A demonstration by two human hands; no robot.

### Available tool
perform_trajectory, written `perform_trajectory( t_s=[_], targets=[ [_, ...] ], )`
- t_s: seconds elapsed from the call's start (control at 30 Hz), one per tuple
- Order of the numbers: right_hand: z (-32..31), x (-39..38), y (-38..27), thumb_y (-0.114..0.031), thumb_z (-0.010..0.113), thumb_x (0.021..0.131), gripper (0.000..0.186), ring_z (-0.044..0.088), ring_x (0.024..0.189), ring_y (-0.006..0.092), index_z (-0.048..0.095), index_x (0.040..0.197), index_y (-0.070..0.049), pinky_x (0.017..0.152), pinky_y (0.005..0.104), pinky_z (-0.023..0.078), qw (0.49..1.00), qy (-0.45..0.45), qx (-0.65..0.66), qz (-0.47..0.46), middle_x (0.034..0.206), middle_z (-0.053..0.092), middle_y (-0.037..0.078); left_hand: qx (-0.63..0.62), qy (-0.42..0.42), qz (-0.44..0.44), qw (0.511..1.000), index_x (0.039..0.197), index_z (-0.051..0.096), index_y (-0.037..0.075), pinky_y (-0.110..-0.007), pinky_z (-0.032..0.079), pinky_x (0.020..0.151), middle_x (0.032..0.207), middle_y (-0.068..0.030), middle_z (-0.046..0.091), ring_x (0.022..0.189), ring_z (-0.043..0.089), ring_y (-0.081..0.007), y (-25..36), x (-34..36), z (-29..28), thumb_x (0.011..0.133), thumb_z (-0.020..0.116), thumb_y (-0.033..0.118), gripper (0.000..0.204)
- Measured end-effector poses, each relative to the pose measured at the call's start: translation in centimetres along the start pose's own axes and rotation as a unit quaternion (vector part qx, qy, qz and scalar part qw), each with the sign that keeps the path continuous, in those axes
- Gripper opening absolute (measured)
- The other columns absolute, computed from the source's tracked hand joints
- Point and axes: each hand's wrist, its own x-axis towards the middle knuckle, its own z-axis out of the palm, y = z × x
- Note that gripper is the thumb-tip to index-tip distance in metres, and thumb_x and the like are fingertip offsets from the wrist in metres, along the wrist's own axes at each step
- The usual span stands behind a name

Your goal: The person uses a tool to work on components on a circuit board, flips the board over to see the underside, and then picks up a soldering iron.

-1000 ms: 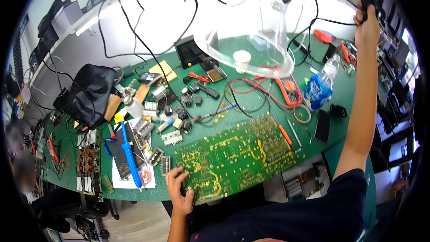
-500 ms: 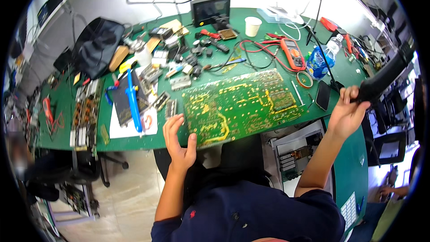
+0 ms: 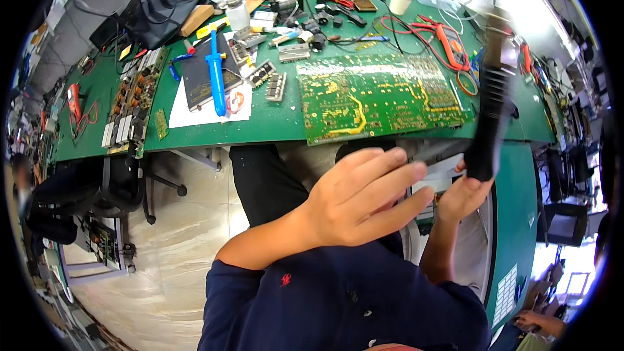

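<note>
Upright in my right hand (image 3: 463, 200) is a black hot-air gun (image 3: 489, 123). Its body is ridged, its far end is metal-coloured, and it is partly blurred. My fingers wrap its lower end, just off the bench's front edge. Nearer to me, my left hand (image 3: 364, 198) holds nothing; its fingers reach toward my right hand, apart and slightly bent. Beyond both hands a large green circuit board (image 3: 383, 97) lies flat on the bench, with yellow tracks and many solder points. The gun stands in front of the view of the board's right side.
On the green bench (image 3: 273, 127) lie a blue solder sucker (image 3: 216, 75), a red multimeter (image 3: 451, 47) and loose components (image 3: 276, 86). A white paper cup (image 3: 400, 1) stands at the back. At left is a long populated board (image 3: 134, 104); a chair (image 3: 117, 185) stands below.
My right hand has brought the gun inward and turned it upright. My left hand has left the board's near-left corner and swung right, toward the other hand. The view has shifted.
</note>
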Motion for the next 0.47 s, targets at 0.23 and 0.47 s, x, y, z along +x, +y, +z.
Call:
perform_trajectory(
  t_s=[0.23, 0.47],
  targets=[
    [2.8, 3.6, -5.9, -0.032, 0.076, 0.081, 0.055, 0.057, 0.084, 0.0306, 0.057, 0.124, -0.002, 0.083, 0.0453, 0.039, 0.932, -0.276, -0.102, -0.213, 0.1, 0.061, 0.011, 0.229, -0.115, -0.175, 0.951, 0.134, 0.064, 0.023, -0.06, 0.011, 0.12, 0.145, -0.017, 0.054, 0.139, 0.045, -0.0392, -0.8, -0.7, 0.1, 0.086, 0.061, 0.003, 0.052],
    [4.3, 6.7, -7.0, -0.049, 0.074, 0.08, 0.061, 0.059, 0.101, 0.0239, 0.064, 0.126, -0.01, 0.1, 0.0547, 0.038, 0.9, -0.334, -0.085, -0.269, 0.105, 0.063, 0.007, 0.19, -0.112, -0.21, 0.952, 0.111, 0.071, 0.014, -0.061, 0.008, 0.122, 0.124, -0.0101, 0.063, 0.133, 0.05, -0.0363, -5.2, -2.7, -1.2, 0.066, 0.054, -0.012, 0.054]
  ],
)
